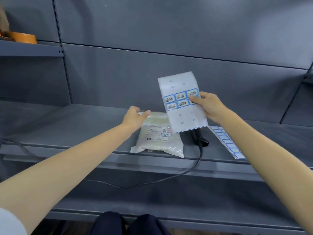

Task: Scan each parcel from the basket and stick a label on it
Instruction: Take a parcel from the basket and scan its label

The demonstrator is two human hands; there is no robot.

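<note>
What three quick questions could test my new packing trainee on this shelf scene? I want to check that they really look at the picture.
1. True or false: the parcel on the shelf already carries a blue-bordered label.
2. Which hand holds the label sheet? A) left hand B) right hand C) neither
3. Fill in: the black scanner lies between the parcel and a second ______ lying flat on the shelf.

Key
1. True.
2. B: the right hand pinches the sheet, while the left hand touches the parcel's far end.
3. Label sheet.
</note>
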